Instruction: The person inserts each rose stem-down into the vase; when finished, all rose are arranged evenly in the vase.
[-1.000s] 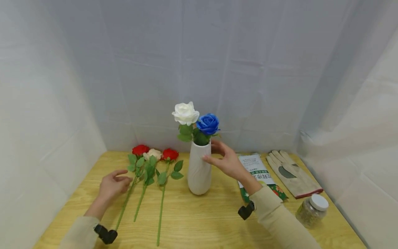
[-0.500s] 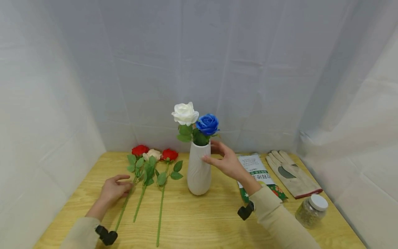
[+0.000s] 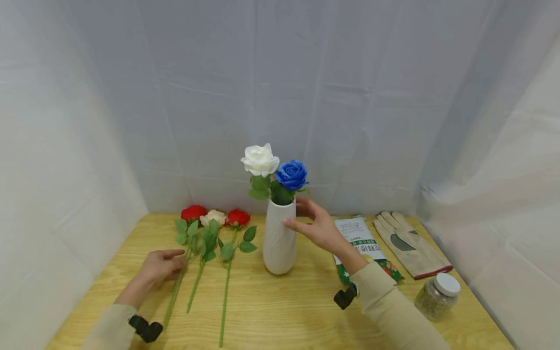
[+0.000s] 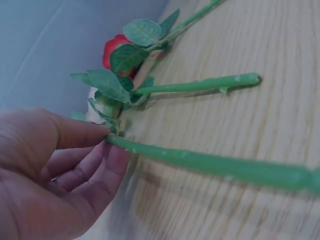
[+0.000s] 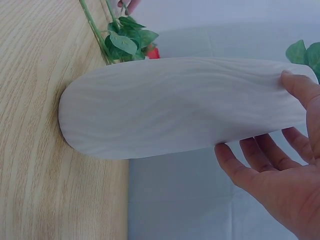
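In the head view, the white vase (image 3: 279,243) stands upright on the wooden table (image 3: 262,316), with a white rose (image 3: 260,160) and a blue rose (image 3: 291,175) in it (both blooms sit above its rim). The right hand (image 3: 321,227) is at the vase's right side near the rim, its grip parted about as wide as the vase. Left of the vase lie three roses: the inner red rose (image 3: 238,217) nearest it, then the cream rose (image 3: 213,218), then the outer red rose (image 3: 193,212), where the left hand (image 3: 162,266) is. Right of the vase lie a printed packet (image 3: 356,236) and, farther from it, a pale glove (image 3: 409,245); a lidded jar (image 3: 437,297) stands nearer the person than the vase. In the left wrist view, the left hand's thumb and fingers almost meet, pinching the green stem (image 4: 210,165) of the outer red rose just below its leaves. In the right wrist view, the right hand has the vase between its thumb and curved fingers, on opposite sides, palm apart from it; the vase's base rests on the table.
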Demonstrator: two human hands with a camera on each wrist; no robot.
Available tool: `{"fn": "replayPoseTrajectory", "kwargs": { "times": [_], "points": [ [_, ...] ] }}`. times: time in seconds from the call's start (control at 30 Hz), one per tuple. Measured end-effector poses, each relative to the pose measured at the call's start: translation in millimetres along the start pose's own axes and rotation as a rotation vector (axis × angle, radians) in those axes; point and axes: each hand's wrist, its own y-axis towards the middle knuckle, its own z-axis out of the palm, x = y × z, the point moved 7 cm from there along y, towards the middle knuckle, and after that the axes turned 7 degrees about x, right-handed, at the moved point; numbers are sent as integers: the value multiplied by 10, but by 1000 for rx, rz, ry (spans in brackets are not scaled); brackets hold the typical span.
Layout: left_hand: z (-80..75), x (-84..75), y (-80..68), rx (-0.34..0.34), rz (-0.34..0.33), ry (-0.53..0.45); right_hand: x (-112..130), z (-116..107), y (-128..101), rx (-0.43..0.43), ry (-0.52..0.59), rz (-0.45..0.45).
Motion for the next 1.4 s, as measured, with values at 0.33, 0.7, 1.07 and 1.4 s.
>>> {"fn": "replayPoseTrajectory", "kwargs": {
  "times": [0.33, 0.7, 1.07, 1.4],
  "points": [
    [-53, -135, -108, 26, 43, -89, 3, -3, -4, -1, -1, 3],
    [-9, -450, -184, 44, 114, -220, 2, -4, -1, -1, -3, 9],
    [5, -733, -325, -33, 203, -341, -16, -9, 9, -6, 0, 8],
    [-76, -923, -399, -137, 299, -483, 7, -4, -9, -6, 2, 1]
  ]
}}
